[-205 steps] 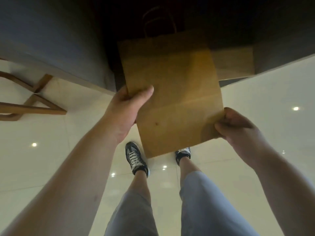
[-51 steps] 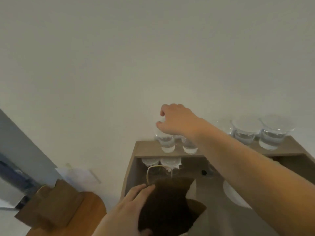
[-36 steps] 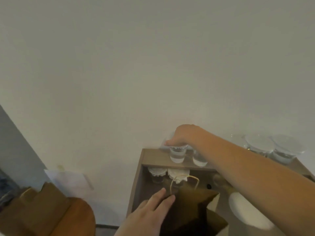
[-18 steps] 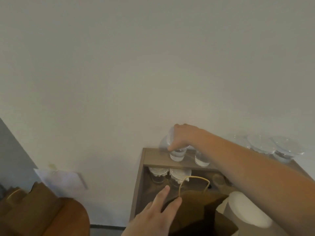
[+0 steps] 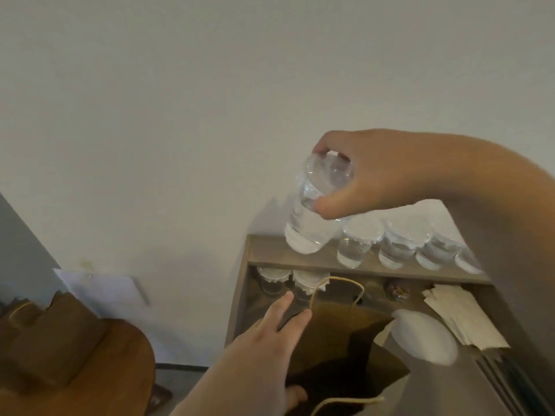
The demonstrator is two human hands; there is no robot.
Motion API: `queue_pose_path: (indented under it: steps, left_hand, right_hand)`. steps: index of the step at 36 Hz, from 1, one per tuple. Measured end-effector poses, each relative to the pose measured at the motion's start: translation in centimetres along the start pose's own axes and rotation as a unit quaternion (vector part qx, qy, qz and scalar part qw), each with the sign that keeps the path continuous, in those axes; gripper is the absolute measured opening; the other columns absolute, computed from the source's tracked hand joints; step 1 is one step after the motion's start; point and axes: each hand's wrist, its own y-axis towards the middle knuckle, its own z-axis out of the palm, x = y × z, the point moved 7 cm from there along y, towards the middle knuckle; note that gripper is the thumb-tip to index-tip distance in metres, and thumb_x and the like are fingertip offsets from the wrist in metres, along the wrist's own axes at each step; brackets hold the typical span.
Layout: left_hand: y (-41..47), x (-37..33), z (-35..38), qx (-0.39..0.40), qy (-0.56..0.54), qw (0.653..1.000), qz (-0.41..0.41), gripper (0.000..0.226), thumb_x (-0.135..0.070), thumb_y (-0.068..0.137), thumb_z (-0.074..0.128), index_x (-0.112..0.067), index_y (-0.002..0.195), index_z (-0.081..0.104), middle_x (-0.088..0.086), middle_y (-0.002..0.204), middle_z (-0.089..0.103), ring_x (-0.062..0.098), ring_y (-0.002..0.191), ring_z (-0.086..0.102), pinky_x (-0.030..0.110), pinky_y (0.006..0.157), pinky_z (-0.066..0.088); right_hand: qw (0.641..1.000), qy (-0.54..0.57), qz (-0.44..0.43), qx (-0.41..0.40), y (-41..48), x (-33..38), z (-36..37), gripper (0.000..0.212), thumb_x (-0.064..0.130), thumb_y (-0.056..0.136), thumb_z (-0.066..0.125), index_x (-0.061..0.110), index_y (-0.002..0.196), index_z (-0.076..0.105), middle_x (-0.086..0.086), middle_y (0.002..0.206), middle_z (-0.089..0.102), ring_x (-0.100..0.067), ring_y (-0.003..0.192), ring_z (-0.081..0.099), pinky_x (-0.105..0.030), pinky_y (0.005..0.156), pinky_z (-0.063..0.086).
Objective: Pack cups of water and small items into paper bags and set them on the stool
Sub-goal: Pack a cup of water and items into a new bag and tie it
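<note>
My right hand (image 5: 369, 178) grips a clear lidded cup of water (image 5: 312, 214) by its top and holds it lifted and tilted above the left end of the upper shelf (image 5: 267, 253). Several more sealed cups (image 5: 357, 244) stand in a row on that shelf. An open brown paper bag (image 5: 339, 349) with twine handles stands on the lower surface. My left hand (image 5: 270, 340) holds the bag's left edge, fingers stretched over the rim. On the round wooden stool (image 5: 120, 370) at the lower left sits another brown paper bag (image 5: 45, 340).
Two lidded cups (image 5: 288, 280) stand under the shelf behind the bag. A white round lid or plate (image 5: 423, 337) and a stack of beige napkins (image 5: 462, 316) lie to the bag's right. A small dark item (image 5: 398, 291) sits at the back. A white sheet (image 5: 105, 286) leans on the wall.
My right hand has closed on the leftmost cup and lifted it off the shelf, tilting it. My left hand has stayed on the bag's rim.
</note>
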Motion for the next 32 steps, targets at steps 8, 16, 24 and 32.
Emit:
queue_pose_path:
  steps: [8, 16, 24, 32]
  left_hand:
    - [-0.3, 0.4, 0.1, 0.007, -0.033, 0.999, -0.005, 0.098, -0.058, 0.088, 0.072, -0.054, 0.158, 0.004, -0.038, 0.162, -0.013, 0.009, 0.155, 0.02, 0.044, 0.127, 0.028]
    - [-1.4, 1.1, -0.1, -0.013, -0.077, 0.997, -0.008, 0.089, -0.017, 0.096, 0.058, -0.056, 0.159, 0.009, -0.04, 0.161, -0.012, 0.008, 0.155, 0.022, 0.032, 0.126, 0.026]
    - [-1.8, 0.3, 0.0, 0.01, -0.087, 0.996, -0.005, 0.094, -0.015, 0.097, 0.062, -0.052, 0.161, 0.004, -0.039, 0.162, -0.015, 0.008, 0.158, 0.011, 0.033, 0.129, 0.02]
    - [-2.3, -0.6, 0.7, -0.026, -0.077, 0.997, 0.012, 0.091, -0.016, 0.097, 0.054, -0.051, 0.162, 0.0, -0.037, 0.162, -0.018, 0.008, 0.158, 0.015, 0.026, 0.126, 0.026]
  right_hand:
    - [0.995, -0.035, -0.029, 0.093, -5.7, 1.4, 5.1, 0.065, 0.062, 0.078, 0.073, 0.034, 0.128, 0.042, 0.017, 0.107, 0.048, -0.008, 0.085, 0.06, -0.031, 0.069, 0.051]
    - [0.982, -0.056, -0.05, 0.172, -9.2, 2.1, 11.3, 0.064, 0.065, 0.071, 0.071, 0.037, 0.121, 0.042, 0.015, 0.11, 0.045, -0.013, 0.098, 0.059, -0.036, 0.082, 0.057]
    - [0.971, -0.062, -0.053, 0.223, -8.8, 0.9, 17.7, 0.078, 0.073, 0.078, 0.072, 0.032, 0.136, 0.039, 0.006, 0.118, 0.048, -0.017, 0.107, 0.058, -0.032, 0.085, 0.051]
    - [0.938, -0.121, -0.029, 0.324, -7.2, 0.7, 25.3, 0.065, 0.049, 0.093, 0.072, 0.013, 0.143, 0.051, -0.008, 0.119, 0.068, -0.03, 0.105, 0.068, -0.041, 0.088, 0.059]
